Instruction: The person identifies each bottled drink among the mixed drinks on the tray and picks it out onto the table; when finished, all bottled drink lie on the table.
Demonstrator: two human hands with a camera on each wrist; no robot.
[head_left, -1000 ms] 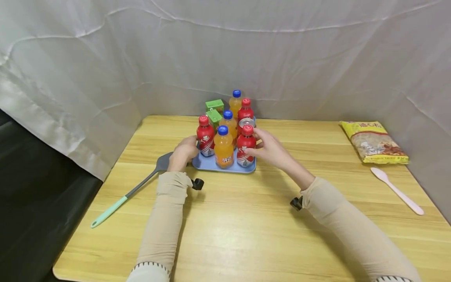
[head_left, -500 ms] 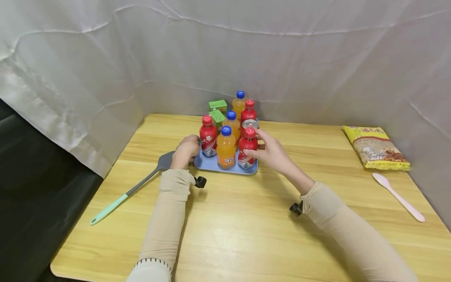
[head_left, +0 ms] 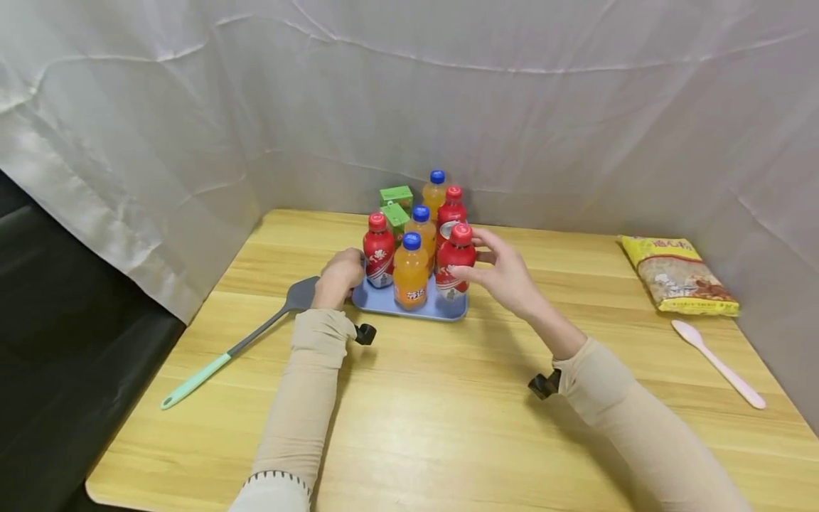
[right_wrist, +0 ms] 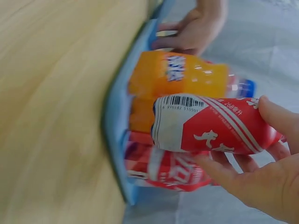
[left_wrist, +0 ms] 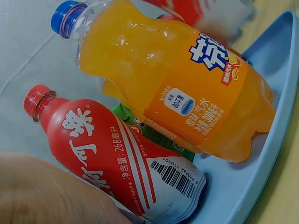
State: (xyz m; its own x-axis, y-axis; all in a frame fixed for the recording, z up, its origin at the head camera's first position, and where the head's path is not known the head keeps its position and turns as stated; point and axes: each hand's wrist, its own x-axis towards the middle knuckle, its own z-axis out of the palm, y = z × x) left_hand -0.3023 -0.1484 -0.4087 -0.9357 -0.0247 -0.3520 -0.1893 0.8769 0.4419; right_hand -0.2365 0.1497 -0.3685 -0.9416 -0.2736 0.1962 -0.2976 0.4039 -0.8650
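Observation:
My right hand (head_left: 508, 281) grips a red cola bottle (head_left: 456, 262) between thumb and fingers. In the right wrist view the held bottle (right_wrist: 210, 123) hangs tilted, its base clear of the blue tray (head_left: 384, 306). At the tray's left edge, my left hand (head_left: 339, 279) holds the rim, fingers partly hidden; its thumb (left_wrist: 42, 191) lies beside another red cola bottle (left_wrist: 121, 154). An orange soda bottle (head_left: 411, 274) stands at the tray's front. Behind it are a second orange soda bottle (head_left: 421, 227), green drink cartons (head_left: 395, 215) and a can, mostly hidden by the held bottle.
Another red bottle (head_left: 451, 205) and orange bottle (head_left: 435, 190) stand at the back of the group. Left of the tray lies a grey spatula (head_left: 256, 334) with a mint handle. A yellow pasta bag (head_left: 681, 274) and pink spoon (head_left: 719, 363) lie right. A grey curtain (head_left: 512, 121) hangs behind.
My right hand has raised the front-right red cola bottle slightly off the tray and shifted it a little right. The left hand has stayed at the tray's left edge.

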